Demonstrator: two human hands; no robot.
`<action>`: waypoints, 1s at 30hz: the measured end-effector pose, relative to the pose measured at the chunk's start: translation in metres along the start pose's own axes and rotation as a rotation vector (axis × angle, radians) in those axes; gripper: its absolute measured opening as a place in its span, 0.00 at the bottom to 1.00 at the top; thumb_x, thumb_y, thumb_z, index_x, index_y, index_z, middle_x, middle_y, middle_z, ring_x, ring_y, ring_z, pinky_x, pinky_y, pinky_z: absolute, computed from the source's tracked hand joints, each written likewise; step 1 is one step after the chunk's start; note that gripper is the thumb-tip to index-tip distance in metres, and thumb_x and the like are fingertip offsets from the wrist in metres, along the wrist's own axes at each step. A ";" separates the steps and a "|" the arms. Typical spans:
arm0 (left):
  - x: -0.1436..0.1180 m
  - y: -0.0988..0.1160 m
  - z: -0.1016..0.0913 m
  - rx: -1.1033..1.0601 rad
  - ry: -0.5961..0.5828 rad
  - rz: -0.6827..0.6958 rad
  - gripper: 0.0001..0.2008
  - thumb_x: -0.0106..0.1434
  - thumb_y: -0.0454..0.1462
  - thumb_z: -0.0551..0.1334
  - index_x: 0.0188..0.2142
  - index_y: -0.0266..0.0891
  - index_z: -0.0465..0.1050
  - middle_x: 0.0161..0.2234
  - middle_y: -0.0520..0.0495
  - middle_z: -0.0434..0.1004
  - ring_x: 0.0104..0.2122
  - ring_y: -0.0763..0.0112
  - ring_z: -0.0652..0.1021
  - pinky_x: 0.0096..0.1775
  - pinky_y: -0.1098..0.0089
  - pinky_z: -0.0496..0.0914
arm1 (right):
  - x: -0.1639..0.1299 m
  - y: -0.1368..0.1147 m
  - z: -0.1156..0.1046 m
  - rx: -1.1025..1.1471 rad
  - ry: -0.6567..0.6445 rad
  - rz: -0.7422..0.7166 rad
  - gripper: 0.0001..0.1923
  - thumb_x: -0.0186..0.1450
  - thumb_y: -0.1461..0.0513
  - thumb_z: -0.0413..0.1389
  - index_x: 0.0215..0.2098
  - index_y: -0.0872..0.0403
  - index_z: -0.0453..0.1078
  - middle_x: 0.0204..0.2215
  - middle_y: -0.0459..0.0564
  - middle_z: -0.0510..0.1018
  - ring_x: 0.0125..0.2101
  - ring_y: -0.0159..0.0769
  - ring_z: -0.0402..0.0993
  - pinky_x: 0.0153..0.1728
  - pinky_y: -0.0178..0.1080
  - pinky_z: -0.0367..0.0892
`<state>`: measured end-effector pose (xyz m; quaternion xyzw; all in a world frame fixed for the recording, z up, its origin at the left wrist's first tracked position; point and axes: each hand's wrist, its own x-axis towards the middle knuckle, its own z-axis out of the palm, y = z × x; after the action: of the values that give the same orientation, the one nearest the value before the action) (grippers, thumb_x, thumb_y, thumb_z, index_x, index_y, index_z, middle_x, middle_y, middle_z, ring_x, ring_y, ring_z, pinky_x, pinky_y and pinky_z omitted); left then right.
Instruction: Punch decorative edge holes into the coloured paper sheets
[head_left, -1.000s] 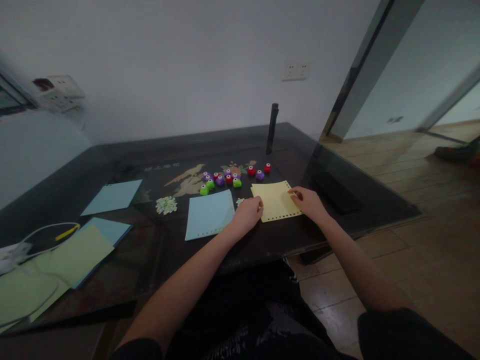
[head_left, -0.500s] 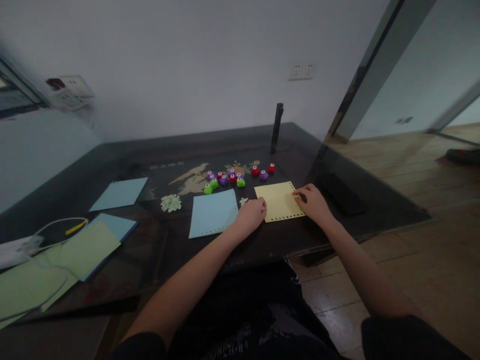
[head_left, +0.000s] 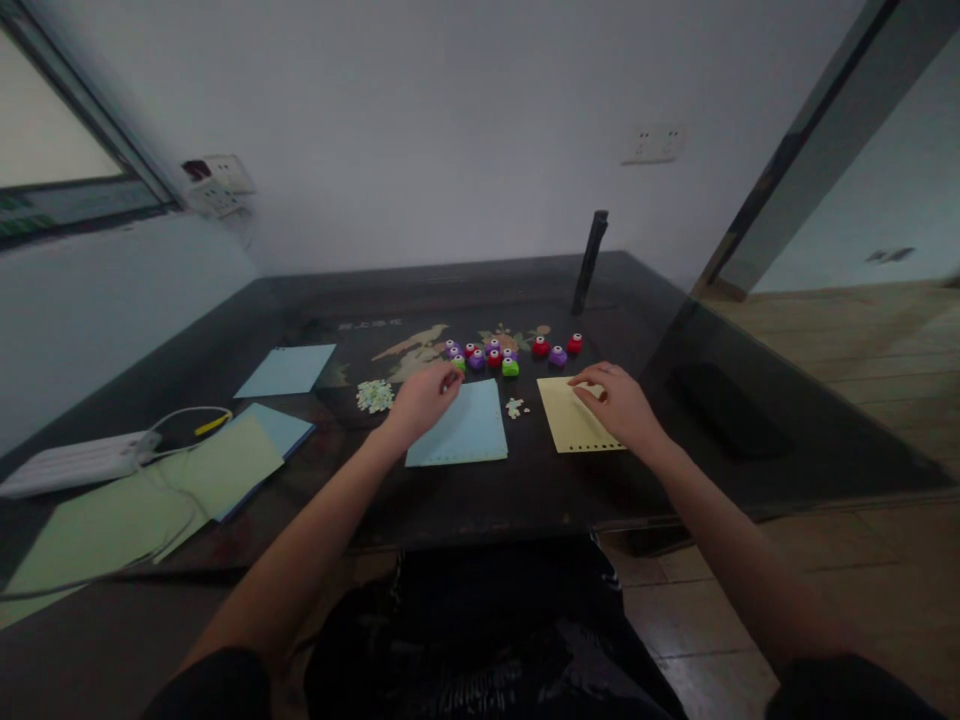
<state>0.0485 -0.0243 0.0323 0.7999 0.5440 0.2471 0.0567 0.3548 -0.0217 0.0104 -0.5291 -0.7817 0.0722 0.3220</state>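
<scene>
My left hand [head_left: 426, 402] is over the upper left part of a blue sheet of paper [head_left: 469, 430], its fingers curled together. The fingertips are right at a cluster of small toys with single eyes; a green toy [head_left: 458, 364] shows just behind them. Whatever the fingers may hold is hidden. My right hand [head_left: 616, 405] is at the right side of a yellow sheet of hole-punched paper [head_left: 564, 420], with thumb and forefinger bent but apart and nothing visible between them. Between the two sheets lie a few small pale puzzle pieces [head_left: 514, 407].
A pile of puzzle pieces [head_left: 374, 396] lies left of the blue sheet. Red toys [head_left: 540, 347] and a purple toy [head_left: 557, 355] sit behind the yellow sheet. A black upright post [head_left: 590, 262] stands at the back. Papers, a white power strip [head_left: 82, 462] and cables lie left.
My left hand has left the yellow sheet and moved left and back to the toys. My right hand stays by the yellow sheet. The camera view has turned somewhat left.
</scene>
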 end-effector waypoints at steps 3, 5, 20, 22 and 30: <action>-0.012 -0.044 0.001 0.056 0.028 -0.027 0.09 0.60 0.33 0.56 0.40 0.38 0.71 0.40 0.44 0.73 0.42 0.64 0.73 0.47 0.64 0.66 | 0.021 -0.036 0.025 0.030 -0.137 -0.158 0.09 0.63 0.64 0.53 0.40 0.51 0.73 0.38 0.51 0.75 0.42 0.41 0.68 0.45 0.44 0.64; -0.020 -0.060 0.009 0.072 0.010 -0.022 0.12 0.60 0.35 0.57 0.44 0.39 0.70 0.44 0.42 0.72 0.47 0.61 0.71 0.51 0.59 0.64 | 0.034 -0.056 0.044 -0.027 -0.216 -0.246 0.11 0.63 0.63 0.54 0.44 0.52 0.72 0.42 0.52 0.75 0.45 0.42 0.67 0.47 0.45 0.63; -0.026 -0.076 0.031 0.100 -0.067 -0.029 0.28 0.57 0.48 0.61 0.54 0.36 0.66 0.51 0.36 0.68 0.51 0.51 0.68 0.52 0.54 0.62 | 0.059 -0.088 0.088 -0.381 -0.361 -0.249 0.20 0.63 0.58 0.56 0.50 0.61 0.69 0.48 0.61 0.71 0.50 0.51 0.62 0.48 0.45 0.61; -0.026 -0.076 0.030 0.094 -0.061 -0.019 0.28 0.57 0.47 0.61 0.54 0.36 0.66 0.50 0.36 0.68 0.50 0.52 0.68 0.52 0.54 0.62 | 0.058 -0.089 0.088 -0.371 -0.348 -0.250 0.19 0.62 0.59 0.57 0.49 0.59 0.70 0.47 0.60 0.71 0.50 0.50 0.62 0.48 0.45 0.62; -0.028 -0.071 0.026 0.110 -0.056 -0.019 0.28 0.57 0.46 0.62 0.55 0.36 0.65 0.50 0.37 0.67 0.50 0.54 0.68 0.52 0.56 0.62 | 0.058 -0.084 0.093 -0.200 -0.219 -0.220 0.13 0.59 0.64 0.59 0.43 0.55 0.70 0.41 0.54 0.74 0.44 0.43 0.68 0.44 0.40 0.62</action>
<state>-0.0070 -0.0161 -0.0250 0.8032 0.5624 0.1938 0.0302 0.2218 0.0141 0.0003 -0.4590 -0.8685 0.0157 0.1865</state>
